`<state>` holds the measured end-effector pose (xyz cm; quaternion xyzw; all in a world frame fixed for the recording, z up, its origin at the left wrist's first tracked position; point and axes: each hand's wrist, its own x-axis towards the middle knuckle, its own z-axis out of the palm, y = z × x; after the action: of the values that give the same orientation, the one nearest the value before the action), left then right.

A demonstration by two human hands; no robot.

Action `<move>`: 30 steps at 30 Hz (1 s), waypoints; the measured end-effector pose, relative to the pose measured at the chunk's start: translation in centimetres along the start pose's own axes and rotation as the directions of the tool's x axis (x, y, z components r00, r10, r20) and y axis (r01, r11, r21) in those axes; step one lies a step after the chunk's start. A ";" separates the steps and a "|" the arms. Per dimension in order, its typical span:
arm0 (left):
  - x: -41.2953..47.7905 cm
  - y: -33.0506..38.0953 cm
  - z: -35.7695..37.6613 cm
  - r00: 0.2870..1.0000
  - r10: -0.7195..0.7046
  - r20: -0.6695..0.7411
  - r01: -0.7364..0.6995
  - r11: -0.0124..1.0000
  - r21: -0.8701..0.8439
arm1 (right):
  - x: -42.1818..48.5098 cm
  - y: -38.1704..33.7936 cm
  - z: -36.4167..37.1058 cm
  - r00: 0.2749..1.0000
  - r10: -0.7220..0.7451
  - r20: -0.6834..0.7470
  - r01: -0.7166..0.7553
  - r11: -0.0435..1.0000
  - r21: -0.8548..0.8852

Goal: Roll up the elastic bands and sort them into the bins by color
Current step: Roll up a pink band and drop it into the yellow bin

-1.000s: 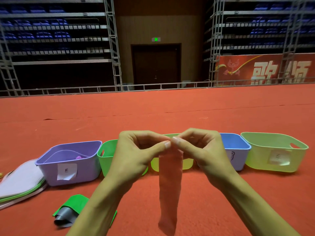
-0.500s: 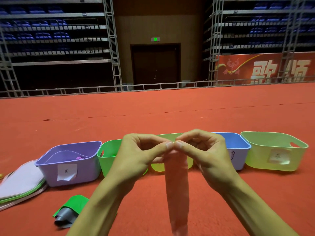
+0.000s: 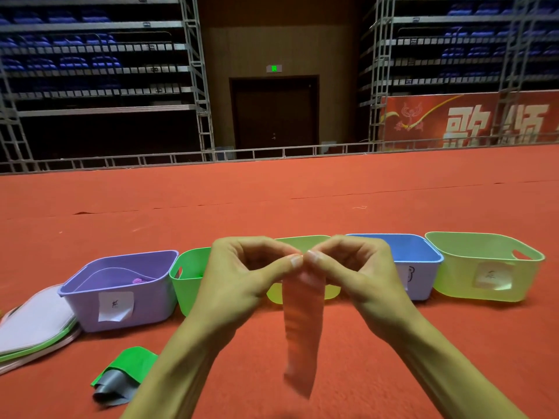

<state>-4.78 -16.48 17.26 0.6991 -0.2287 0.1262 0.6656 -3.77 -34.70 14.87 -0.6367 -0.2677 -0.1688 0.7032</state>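
Salmon-pink elastic band [image 3: 302,328] hangs straight down from our two hands, its top edge caught where our thumbs meet and its loose lower end dangling, blurred, above the red carpet [image 3: 272,201]. Our left hand [image 3: 239,282] is curled, pinching the left corner of the band's top between thumb and fingers. Our right hand [image 3: 360,273] mirrors it and pinches the right corner. The two thumb tips are almost touching above the strip. The band's top sits level with the hands and just in front of the bins; the rest falls between our forearms.

Behind the hands a row of five bins stands on the carpet: a purple bin [image 3: 121,300] at far left with a paper label on its front wall, a green bin [image 3: 187,285] just beside it, a yellow-green bin [image 3: 302,241] mostly hidden behind our hands and the band, a blue bin [image 3: 417,267], and a lime bin [image 3: 484,267] at far right, also labelled. A small pinkish roll [image 3: 137,280] lies inside the purple bin.

On the carpet near our left forearm, a green band [image 3: 133,361] lies folded over a grey band [image 3: 112,388]. A stack of flat white-topped pieces [image 3: 33,328] rests at the left edge, touching the purple bin's side.
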 end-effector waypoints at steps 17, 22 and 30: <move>-0.4 0.4 0.2 1.000 -0.016 0.008 0.017 1.000 -0.001 | -0.3 0.0 0.0 0.999 0.019 0.027 -0.021 0.994 0.109; -0.3 0.0 0.2 0.999 0.012 -0.030 -0.011 0.999 0.051 | -0.4 0.1 0.1 1.000 0.014 -0.003 -0.014 1.000 0.014; -0.9 0.0 0.3 0.998 -0.068 0.015 0.069 0.994 -0.084 | -0.8 0.0 -0.1 0.999 -0.040 0.011 0.039 0.999 0.025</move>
<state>-5.57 -16.67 16.82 0.6784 -0.2138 0.0892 0.6972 -4.41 -34.89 14.39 -0.6237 -0.2864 -0.1756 0.7058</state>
